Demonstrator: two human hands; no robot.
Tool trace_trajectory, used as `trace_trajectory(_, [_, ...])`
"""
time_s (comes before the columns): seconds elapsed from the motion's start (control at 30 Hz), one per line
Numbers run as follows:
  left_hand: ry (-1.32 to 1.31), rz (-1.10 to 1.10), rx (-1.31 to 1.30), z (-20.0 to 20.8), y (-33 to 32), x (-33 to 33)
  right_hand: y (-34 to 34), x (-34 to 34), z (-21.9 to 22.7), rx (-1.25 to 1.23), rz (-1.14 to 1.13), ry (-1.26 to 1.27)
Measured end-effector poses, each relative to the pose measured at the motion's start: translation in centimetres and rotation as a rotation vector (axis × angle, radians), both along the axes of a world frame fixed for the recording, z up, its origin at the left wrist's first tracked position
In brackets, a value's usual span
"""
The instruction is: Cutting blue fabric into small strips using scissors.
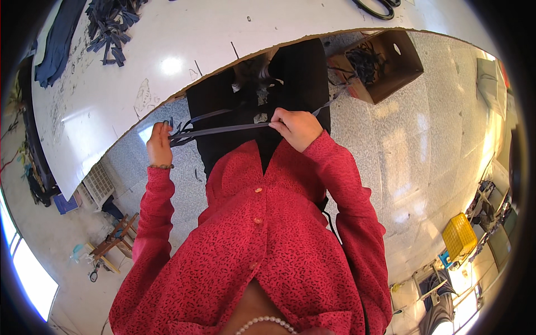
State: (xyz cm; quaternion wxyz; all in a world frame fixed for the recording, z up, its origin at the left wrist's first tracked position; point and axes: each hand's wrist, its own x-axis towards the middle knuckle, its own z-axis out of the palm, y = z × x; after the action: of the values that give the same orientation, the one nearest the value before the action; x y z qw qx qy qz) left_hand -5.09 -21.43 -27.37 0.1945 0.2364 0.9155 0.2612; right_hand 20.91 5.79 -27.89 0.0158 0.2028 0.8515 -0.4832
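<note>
A dark grey-blue fabric strip point(223, 129) stretches between my two hands, above my black-trousered lap. My left hand point(160, 144) is closed on its left end, beside the table edge, where several loose strip ends point(181, 135) hang and stick out. At the other end my right hand point(297, 128) pinches the strip between thumb and fingers. From there a tail of strip point(326, 104) runs on up and right toward a cardboard box point(393, 67) on the floor. Dark strips point(365, 62) lie heaped inside that box.
The white tabletop point(184, 39) curves across in front of me. On it lie a pile of cut dark strips point(111, 28), folded dark fabric point(56, 44) and black-handled scissors point(377, 6). A yellow basket point(459, 237) stands far right; a wooden stool point(114, 240) is at left.
</note>
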Motion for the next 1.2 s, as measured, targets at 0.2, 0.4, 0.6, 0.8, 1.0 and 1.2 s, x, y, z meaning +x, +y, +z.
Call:
trace_trajectory(0.2, [0.103,0.055,-0.094,-1.2,-5.4,-2.7,0.7,0.9,-0.4,0.032,0.019,-0.06])
trace_trajectory(0.4, [0.195,0.049,-0.22,-0.9,-7.3,-2.7,0.6,0.7,-0.8,0.03,0.03,-0.059])
trace_trajectory(0.6, [0.135,-0.212,-0.056,-0.5,0.9,0.5,2.1,0.7,1.1,-0.27,-0.017,-0.087])
trace_trajectory(0.8, [-0.467,-0.336,0.413,4.1,13.4,9.6,2.8,0.0,4.3,-0.411,0.02,-0.103])
trace_trajectory(1.0, [-0.601,-0.453,0.286,5.0,15.2,11.3,3.0,0.1,4.9,-0.491,-0.024,-0.088])
trace_trajectory(1.2, [-0.578,-0.549,0.426,4.7,15.5,11.1,3.6,-0.3,4.8,-0.516,-0.027,-0.071])
